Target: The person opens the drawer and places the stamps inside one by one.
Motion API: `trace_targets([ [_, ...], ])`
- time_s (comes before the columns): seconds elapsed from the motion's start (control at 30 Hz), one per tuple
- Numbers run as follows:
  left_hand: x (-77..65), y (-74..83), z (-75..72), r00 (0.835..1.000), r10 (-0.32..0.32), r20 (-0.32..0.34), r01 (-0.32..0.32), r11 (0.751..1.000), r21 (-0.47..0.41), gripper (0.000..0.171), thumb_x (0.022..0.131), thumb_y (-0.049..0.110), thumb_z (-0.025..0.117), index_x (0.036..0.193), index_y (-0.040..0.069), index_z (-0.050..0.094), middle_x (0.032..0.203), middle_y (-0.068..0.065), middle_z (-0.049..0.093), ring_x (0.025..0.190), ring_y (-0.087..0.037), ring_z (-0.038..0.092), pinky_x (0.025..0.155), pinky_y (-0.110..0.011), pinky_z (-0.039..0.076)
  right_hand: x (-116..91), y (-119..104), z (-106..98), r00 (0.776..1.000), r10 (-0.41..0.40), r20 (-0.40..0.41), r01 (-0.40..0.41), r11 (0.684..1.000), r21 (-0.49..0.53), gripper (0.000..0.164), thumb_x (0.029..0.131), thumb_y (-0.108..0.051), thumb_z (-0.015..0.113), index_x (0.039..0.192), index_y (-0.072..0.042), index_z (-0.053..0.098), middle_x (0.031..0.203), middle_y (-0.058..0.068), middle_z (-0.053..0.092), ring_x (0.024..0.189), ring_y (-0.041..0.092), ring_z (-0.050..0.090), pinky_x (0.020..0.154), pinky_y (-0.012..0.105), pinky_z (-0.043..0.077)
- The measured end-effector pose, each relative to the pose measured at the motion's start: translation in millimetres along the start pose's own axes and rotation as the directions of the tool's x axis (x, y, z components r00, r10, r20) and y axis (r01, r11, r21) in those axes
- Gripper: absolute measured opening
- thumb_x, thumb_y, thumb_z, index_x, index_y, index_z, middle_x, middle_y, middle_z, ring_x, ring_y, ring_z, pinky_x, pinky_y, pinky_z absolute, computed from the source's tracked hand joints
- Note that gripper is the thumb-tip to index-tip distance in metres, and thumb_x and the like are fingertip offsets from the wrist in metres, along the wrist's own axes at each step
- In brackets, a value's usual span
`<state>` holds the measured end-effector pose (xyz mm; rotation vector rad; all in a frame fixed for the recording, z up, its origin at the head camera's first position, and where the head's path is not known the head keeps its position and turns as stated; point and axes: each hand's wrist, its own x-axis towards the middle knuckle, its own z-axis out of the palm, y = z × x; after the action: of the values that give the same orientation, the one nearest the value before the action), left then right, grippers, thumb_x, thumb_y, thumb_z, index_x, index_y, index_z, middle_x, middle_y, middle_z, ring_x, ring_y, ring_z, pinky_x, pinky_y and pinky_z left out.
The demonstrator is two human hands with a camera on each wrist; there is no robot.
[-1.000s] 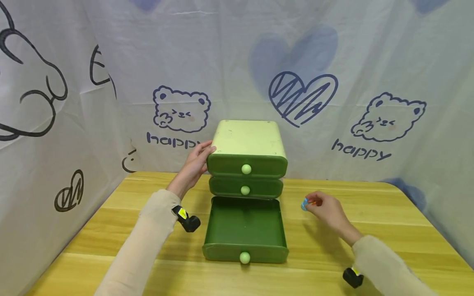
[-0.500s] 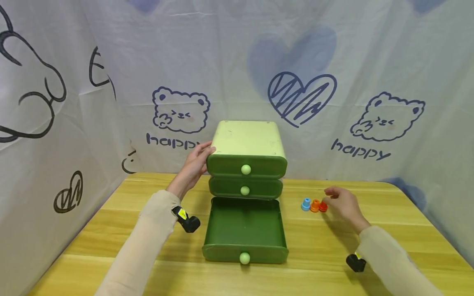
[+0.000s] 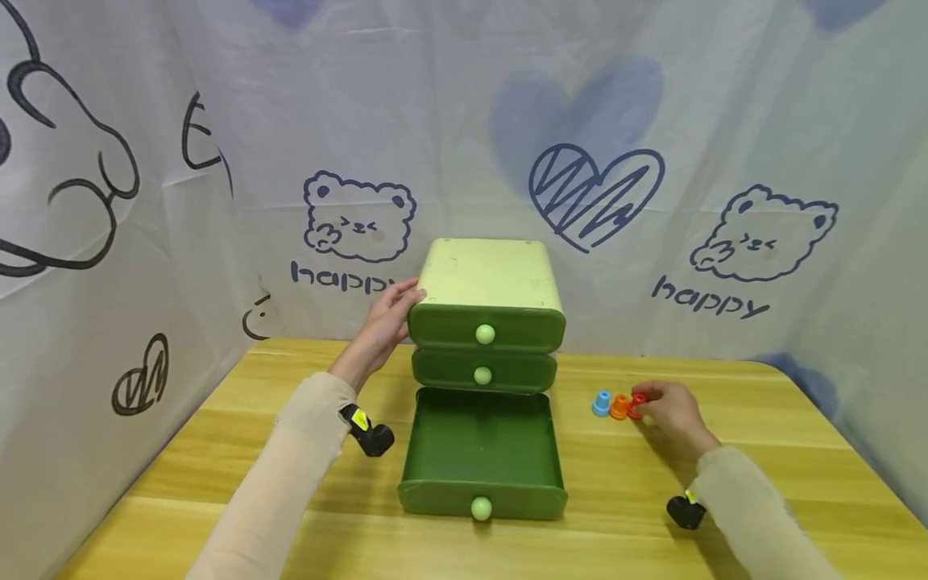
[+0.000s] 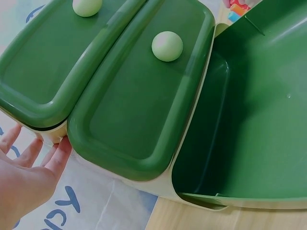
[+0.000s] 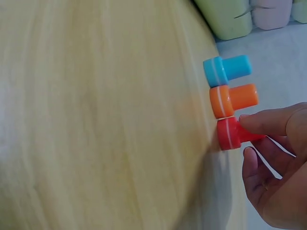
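A small desktop drawer unit (image 3: 489, 274) with a pale yellow-green top and green drawers stands at the middle of the table. Its bottom drawer (image 3: 482, 443) is pulled out and bare inside; the upper two are pushed in. My left hand (image 3: 380, 326) rests against the unit's left side, fingers fairly straight in the left wrist view. Right of the unit, a blue (image 5: 227, 70), an orange (image 5: 233, 100) and a red peg-shaped plastic piece (image 5: 230, 134) stand upright in a tight row. My right hand (image 3: 674, 415) pinches the narrow upper part of the red piece.
The wooden table (image 3: 652, 515) reaches back to a printed cloth (image 3: 464, 121) that hangs behind and along both sides. Wrist cameras (image 3: 373, 435) sit on both sleeves. Round pale knobs (image 3: 482, 508) stick out from the drawer fronts.
My right hand, which earlier covered the orange and red pieces, drew back to the right, then came back onto the red one. The left hand keeps its place on the drawer unit.
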<state>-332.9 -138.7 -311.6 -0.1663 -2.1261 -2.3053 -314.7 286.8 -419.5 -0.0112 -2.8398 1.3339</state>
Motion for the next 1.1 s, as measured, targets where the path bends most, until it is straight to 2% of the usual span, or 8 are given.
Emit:
trace_targets([
  [0.13, -0.1, 1.1, 0.2, 1.0, -0.004, -0.001, 0.004, 1.0, 0.002, 0.06, 0.097, 0.026, 0.055, 0.149, 0.007, 0.031, 0.143, -0.016, 0.037, 0.124, -0.028, 0.045, 0.099, -0.038, 0.046, 0, 3, 2, 1.0, 0.016, 0.001, -0.016, 1.0, -0.019, 0.034, 0.083, 0.006, 0.066, 0.116, 0.014, 0.06, 0.111, 0.028, 0.062, 0.094, 0.033, 0.057, 0.069, 0.027, 0.051],
  [0.37, -1.0, 2.4, 0.2, 1.0, 0.001, -0.002, -0.001, 1.0, 0.009, 0.061, 0.097, 0.026, 0.054, 0.149, 0.007, 0.031, 0.143, -0.016, 0.036, 0.123, -0.028, 0.045, 0.098, -0.037, 0.046, 2, 7, 2, 1.0, -0.003, -0.01, 0.003, 1.0, -0.015, 0.032, 0.085, 0.007, 0.065, 0.115, 0.015, 0.06, 0.11, 0.03, 0.062, 0.09, 0.032, 0.059, 0.065, 0.027, 0.052],
  [0.43, -1.0, 2.3, 0.3, 1.0, 0.003, -0.001, -0.003, 1.0, 0.013, 0.061, 0.097, 0.026, 0.054, 0.149, 0.007, 0.03, 0.143, -0.016, 0.036, 0.123, -0.028, 0.045, 0.097, -0.037, 0.046, 1, 7, 2, 1.0, -0.005, -0.009, 0.005, 1.0, -0.009, 0.033, 0.085, 0.007, 0.066, 0.116, 0.015, 0.059, 0.11, 0.03, 0.062, 0.091, 0.033, 0.059, 0.068, 0.029, 0.053],
  [0.57, -0.7, 2.1, 0.9, 1.0, -0.005, -0.009, 0.005, 1.0, 0.005, 0.06, 0.097, 0.026, 0.055, 0.149, 0.008, 0.032, 0.142, -0.015, 0.038, 0.122, -0.027, 0.046, 0.097, -0.037, 0.047, 0, 8, -2, 1.0, -0.008, -0.008, 0.008, 1.0, 0.008, 0.034, 0.086, 0.006, 0.064, 0.118, 0.016, 0.057, 0.11, 0.029, 0.062, 0.096, 0.035, 0.059, 0.082, 0.042, 0.053],
  [0.7, -1.1, 2.0, 1.5, 1.0, -0.002, -0.011, 0.002, 1.0, 0.003, 0.06, 0.097, 0.025, 0.054, 0.149, 0.007, 0.031, 0.143, -0.016, 0.037, 0.124, -0.028, 0.045, 0.098, -0.037, 0.046, -2, 5, -6, 0.996, -0.082, -0.037, 0.08, 0.996, -0.036, 0.034, 0.088, 0.005, 0.063, 0.12, 0.016, 0.056, 0.109, 0.029, 0.063, 0.098, 0.039, 0.059, 0.088, 0.051, 0.049],
  [0.83, -1.8, 2.6, 2.0, 1.0, 0.001, -0.006, -0.001, 1.0, 0.006, 0.06, 0.097, 0.026, 0.054, 0.149, 0.007, 0.031, 0.143, -0.016, 0.037, 0.125, -0.028, 0.044, 0.099, -0.038, 0.045, -5, -4, -9, 0.978, -0.194, -0.077, 0.183, 0.974, -0.132, 0.035, 0.089, -0.001, 0.065, 0.119, 0.016, 0.057, 0.107, 0.029, 0.064, 0.099, 0.043, 0.059, 0.089, 0.055, 0.047],
  [1.1, -1.3, 2.4, 1.8, 1.0, -0.005, -0.008, 0.005, 1.0, -0.005, 0.06, 0.097, 0.026, 0.055, 0.149, 0.007, 0.031, 0.143, -0.016, 0.036, 0.125, -0.029, 0.044, 0.1, -0.038, 0.045, -9, -29, -11, 0.952, -0.288, -0.102, 0.263, 0.943, -0.206, 0.035, 0.092, -0.006, 0.064, 0.121, 0.012, 0.059, 0.105, 0.027, 0.066, 0.098, 0.041, 0.06, 0.08, 0.051, 0.051],
])
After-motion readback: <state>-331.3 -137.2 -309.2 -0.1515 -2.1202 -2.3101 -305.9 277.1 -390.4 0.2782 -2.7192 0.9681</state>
